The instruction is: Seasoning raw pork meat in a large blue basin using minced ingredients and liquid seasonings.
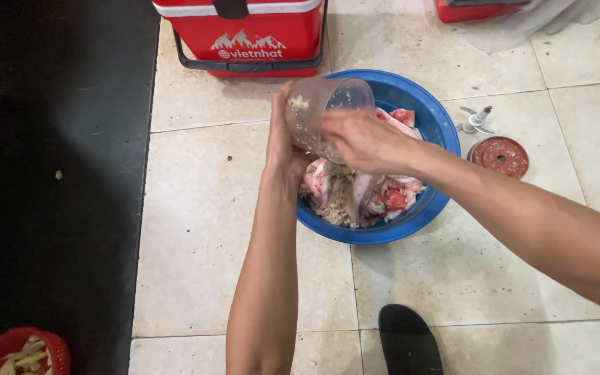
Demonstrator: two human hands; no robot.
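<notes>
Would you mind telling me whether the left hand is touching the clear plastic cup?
Touching. The head view shows the left hand pressed against the side of the clear plastic cup, with the thumb up along its wall.

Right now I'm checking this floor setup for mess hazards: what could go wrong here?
1. The clear plastic cup, tilted in both hands over the blue plastic basin, might spill ground paste onto the tiles.
2. The loose blender blade beside the basin could cut a foot near the black sandal.
</notes>
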